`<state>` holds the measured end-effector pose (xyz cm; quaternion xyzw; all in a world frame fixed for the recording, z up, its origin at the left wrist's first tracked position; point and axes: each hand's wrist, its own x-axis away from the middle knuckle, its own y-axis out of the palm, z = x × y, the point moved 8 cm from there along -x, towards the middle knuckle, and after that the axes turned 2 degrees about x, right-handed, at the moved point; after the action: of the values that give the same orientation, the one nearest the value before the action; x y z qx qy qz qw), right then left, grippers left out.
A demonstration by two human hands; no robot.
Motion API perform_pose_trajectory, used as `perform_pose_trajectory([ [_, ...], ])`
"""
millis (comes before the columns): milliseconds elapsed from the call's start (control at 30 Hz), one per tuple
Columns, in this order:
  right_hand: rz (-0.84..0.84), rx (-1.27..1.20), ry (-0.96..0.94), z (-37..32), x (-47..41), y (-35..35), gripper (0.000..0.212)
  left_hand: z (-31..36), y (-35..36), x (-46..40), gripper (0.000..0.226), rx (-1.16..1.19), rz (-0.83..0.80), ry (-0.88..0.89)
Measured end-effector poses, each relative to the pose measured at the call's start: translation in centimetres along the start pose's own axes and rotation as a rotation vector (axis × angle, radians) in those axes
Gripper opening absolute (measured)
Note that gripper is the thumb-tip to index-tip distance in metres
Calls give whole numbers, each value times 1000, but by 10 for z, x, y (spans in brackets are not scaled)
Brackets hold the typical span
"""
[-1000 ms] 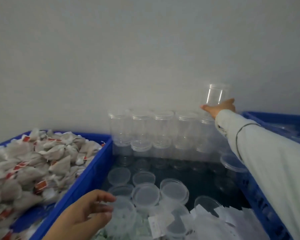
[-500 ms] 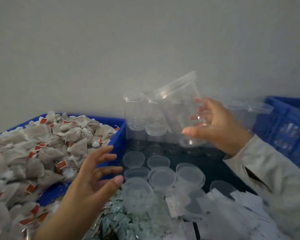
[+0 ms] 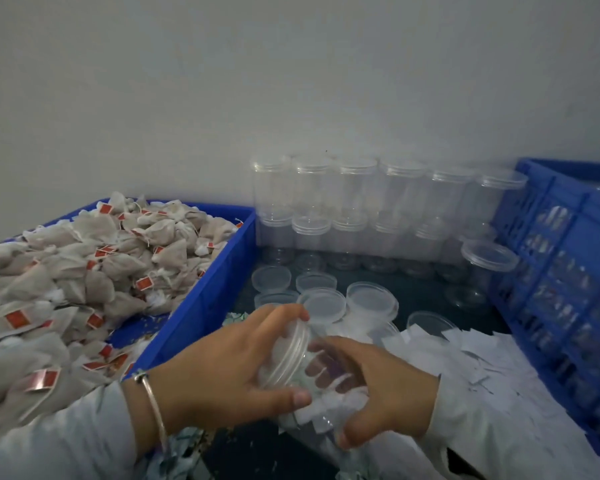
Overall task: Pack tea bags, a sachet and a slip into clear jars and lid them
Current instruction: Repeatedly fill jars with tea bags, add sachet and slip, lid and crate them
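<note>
I hold a clear jar (image 3: 321, 372) tilted on its side low in the middle of the view. My right hand (image 3: 371, 389) wraps its body from the right. My left hand (image 3: 229, 368) grips the lid (image 3: 291, 355) at the jar's left end, fingers curled over the rim. Tea bags (image 3: 84, 271) with red tags fill the blue crate (image 3: 205, 292) on the left. White paper slips (image 3: 482, 368) lie in a pile at the right. Pale green sachets (image 3: 177, 448) show beneath my left wrist.
Clear jars (image 3: 361, 202) stand stacked in two rows against the wall. Loose clear lids (image 3: 326, 303) lie on the dark table in front of them. A second blue crate (image 3: 561, 271) with jars inside stands at the right.
My right hand brought the jar from the stack down to the front. My left hand closed on the jar's lid end. The camera tilted down.
</note>
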<state>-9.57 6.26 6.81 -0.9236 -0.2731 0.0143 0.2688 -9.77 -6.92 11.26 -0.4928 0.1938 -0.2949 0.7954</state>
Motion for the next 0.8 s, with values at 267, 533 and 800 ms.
perform_pose_trajectory([
  [267, 690, 982, -332, -36, 26, -11, 88, -22, 28, -8, 77, 840, 4, -498],
  [533, 1253, 733, -103, -2, 63, -75, 90, -53, 24, -3, 65, 1631, 10, -750],
  [800, 1124, 327, -92, 5, 31, -26, 110, -133, -85, 17, 18, 861, 895, -598],
])
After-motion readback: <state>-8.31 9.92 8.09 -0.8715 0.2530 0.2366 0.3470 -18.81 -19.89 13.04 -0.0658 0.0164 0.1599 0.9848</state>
